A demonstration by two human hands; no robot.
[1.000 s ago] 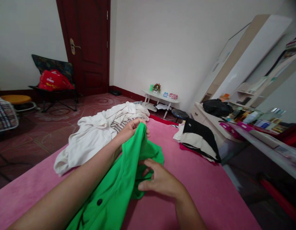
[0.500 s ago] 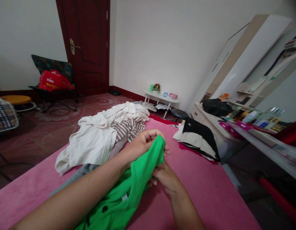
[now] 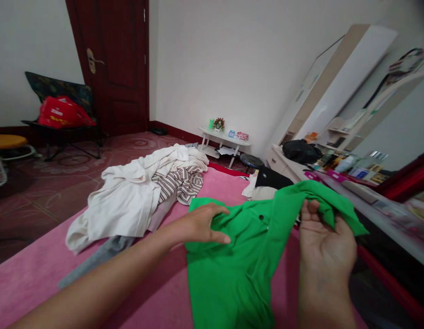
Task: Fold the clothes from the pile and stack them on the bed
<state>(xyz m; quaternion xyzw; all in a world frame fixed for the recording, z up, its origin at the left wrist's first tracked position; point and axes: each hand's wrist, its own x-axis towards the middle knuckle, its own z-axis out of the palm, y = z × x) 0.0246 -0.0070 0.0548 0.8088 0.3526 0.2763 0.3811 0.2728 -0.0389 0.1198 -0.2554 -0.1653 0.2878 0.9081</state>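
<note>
A green garment (image 3: 232, 265) with a dark button hangs and spreads in front of me over the bed. Its upper right part lies draped across my right hand (image 3: 324, 237), which is turned palm up, the fingers curled into the cloth. My left hand (image 3: 205, 224) is at the garment's left part, thumb and fingers apart, with green cloth around the fingertips; whether it presses on the cloth I cannot tell. Left of it lies a loose heap of clothes: white garments (image 3: 122, 205), a brown-and-white striped one (image 3: 184, 183) and a grey one (image 3: 98, 260).
Pink bedding (image 3: 36, 283) covers the bed. A stack of folded clothes with a black piece (image 3: 271, 178) lies beyond the green garment. To the right stands a dressing table with a black bag (image 3: 301, 151) and bottles. A small white table (image 3: 225, 136) is by the wall.
My hands were close together at one end of the green garment. They have moved apart, the right one out to the right with cloth, and the garment is now spread wider between them.
</note>
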